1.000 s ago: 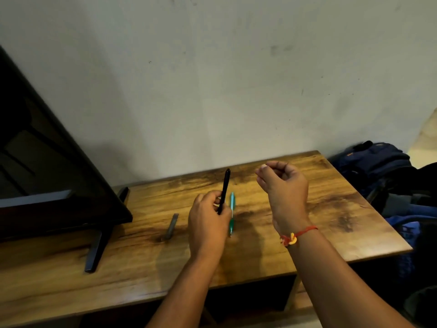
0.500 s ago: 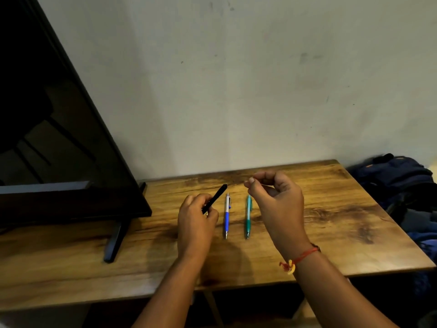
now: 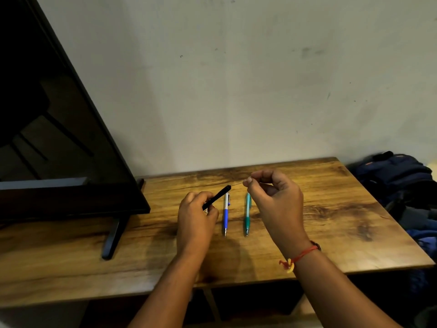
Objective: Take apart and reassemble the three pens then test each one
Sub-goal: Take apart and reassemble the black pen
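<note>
My left hand (image 3: 195, 217) grips a black pen barrel (image 3: 217, 197) above the wooden table (image 3: 331, 209), its open end tilted up to the right. My right hand (image 3: 274, 204) pinches a thin refill (image 3: 237, 184) between thumb and forefinger; its far tip sits at the barrel's mouth. A blue-and-white pen (image 3: 226, 213) and a teal pen (image 3: 247, 213) lie side by side on the table below my hands, tips toward me.
A black flat screen (image 3: 59, 143) on a stand leg (image 3: 113, 237) fills the table's left part. A dark blue backpack (image 3: 397, 176) and clothes lie past the table's right edge. A pale wall stands behind the table.
My left hand has tilted the black barrel from upright to slanting right. My right hand has come closer with the refill, its tip now at the barrel's mouth. The view has shifted.
</note>
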